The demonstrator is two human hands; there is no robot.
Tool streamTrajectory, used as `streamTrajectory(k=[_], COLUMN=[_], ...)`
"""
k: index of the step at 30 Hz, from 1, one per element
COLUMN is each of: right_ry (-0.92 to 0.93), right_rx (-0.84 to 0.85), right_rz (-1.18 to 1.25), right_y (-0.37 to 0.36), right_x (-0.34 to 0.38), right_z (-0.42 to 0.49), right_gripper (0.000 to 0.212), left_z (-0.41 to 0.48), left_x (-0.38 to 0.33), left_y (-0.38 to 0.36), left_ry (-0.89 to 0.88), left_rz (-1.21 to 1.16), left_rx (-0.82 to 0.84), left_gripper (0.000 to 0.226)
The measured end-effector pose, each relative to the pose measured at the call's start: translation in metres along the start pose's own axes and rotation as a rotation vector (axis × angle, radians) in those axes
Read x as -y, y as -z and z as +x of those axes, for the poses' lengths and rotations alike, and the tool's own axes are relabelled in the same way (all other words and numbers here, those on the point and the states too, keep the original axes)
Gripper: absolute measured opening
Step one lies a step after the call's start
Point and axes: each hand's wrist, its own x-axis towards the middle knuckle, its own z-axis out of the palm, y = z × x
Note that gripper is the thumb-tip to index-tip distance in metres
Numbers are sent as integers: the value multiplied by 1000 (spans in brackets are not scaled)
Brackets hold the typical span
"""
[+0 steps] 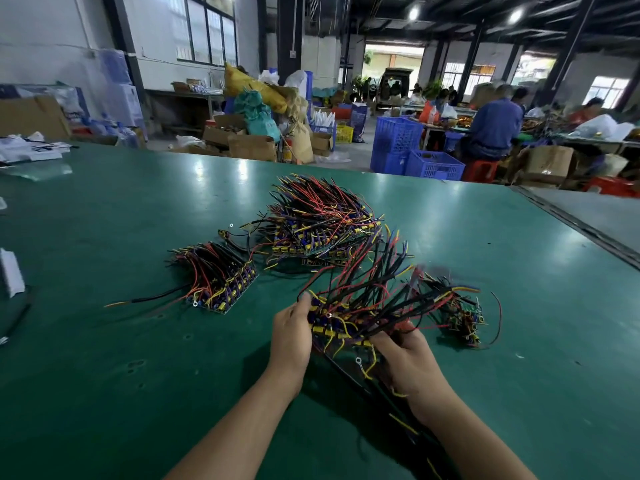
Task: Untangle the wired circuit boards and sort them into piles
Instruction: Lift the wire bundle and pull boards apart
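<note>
Partway, I'd judge: neat pile (221,282) set on table (104,237); back heap (322,226) loosely stacked; small clump (464,317) tangled, unsorted; left grip (291,327) & right grip (408,362) each clasp bundle (349,317), wires knotted.

Green table (138,358) fills the lower frame. At lower centre, left hand (290,336) grips the left edge of a tangled bundle (349,317) of wired circuit boards; right hand (412,362) holds its lower right, fingers curled among the wires. Red, black and yellow leads fan up and right from it. Left of centre, a neat row of boards (218,278) lies flat. A larger heap (322,223) sits at centre, above the hands. A small blurred cluster (464,317) lies right of the bundle. Blue crates (415,150) and a seated person (495,126) show at upper right.
</note>
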Motion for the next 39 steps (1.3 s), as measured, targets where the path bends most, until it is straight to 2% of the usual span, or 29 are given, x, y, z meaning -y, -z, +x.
streamTrajectory(k=[4,6,10,13,15,17,18,20,23,25,27,30,39], right_ry=[145,209,323,256,117,54,59,63,47,36,21,18,-8], right_rx=[78,115,107,91,151,229,265,308,294,302,308,315,328], right_rz=[-94,-127,-176,-118,-7,47,64,142,212,219,240,247,237], right_y=[1,0,-4,-6,-6,-4,-3,-2,1,4,6,6,7], right_x=[1,3,3,-1,-4,-3,-2,-2,-1,1,2,2,-3], right_z=[-1,-2,-2,-1,-3,-7,-7,-8,-7,-6,-6,-7,-2], right_gripper=[33,36,27,31,25,16,14,25,24,25,25,26,40], left_z=[-5,-6,-4,0,3,2,1,-2,-5,-4,-3,-8,-10], left_x=[-6,-7,-6,-1,1,1,1,-2,-11,-16,-19,-24,-26], left_y=[0,2,2,1,2,4,5,8,7,5,3,2,2], left_ry=[-69,-86,-88,-18,-13,-41,-60,-83,-83,11,138,241,358], left_rz=[61,59,-9,-17,5,21,33,89,208,162,50,-27,-153], left_rx=[-46,-34,-58,-71,-53,-7,16,31,36,5,-18,49,93], left_gripper=[57,62,49,35,27,24,31,50,61,61,43,22,31])
